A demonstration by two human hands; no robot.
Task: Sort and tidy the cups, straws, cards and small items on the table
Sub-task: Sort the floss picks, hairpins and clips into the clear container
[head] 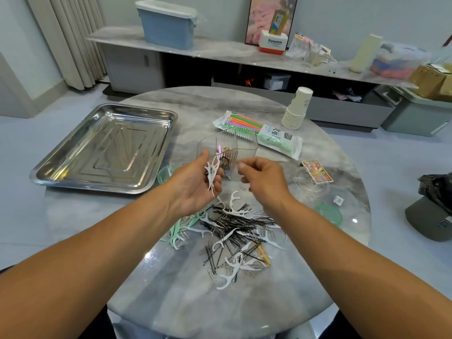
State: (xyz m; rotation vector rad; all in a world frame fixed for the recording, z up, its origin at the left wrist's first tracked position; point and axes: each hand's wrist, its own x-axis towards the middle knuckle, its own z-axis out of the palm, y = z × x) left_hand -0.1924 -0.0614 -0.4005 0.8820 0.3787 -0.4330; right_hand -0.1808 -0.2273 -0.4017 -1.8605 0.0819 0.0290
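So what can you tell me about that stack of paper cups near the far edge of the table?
The stack of white paper cups stands upside down, rims toward the grey marbled round table, leaning slightly so its top tips right. About a dozen rolled rims show nested at the bottom; the top cup has a green mark on its side. It stands apart, just right of the packet of coloured straws, and no hand touches it.

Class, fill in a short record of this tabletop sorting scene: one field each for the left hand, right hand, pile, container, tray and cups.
left hand: palm up, holds white floss picks
right hand: fingers curled, pinch unclear
pile: black hairpins, white and green floss picks, paper clips, mixed on the table
container: clear, ribbed, behind the hands
tray: steel, left side of table
cups: paper, stacked, far right
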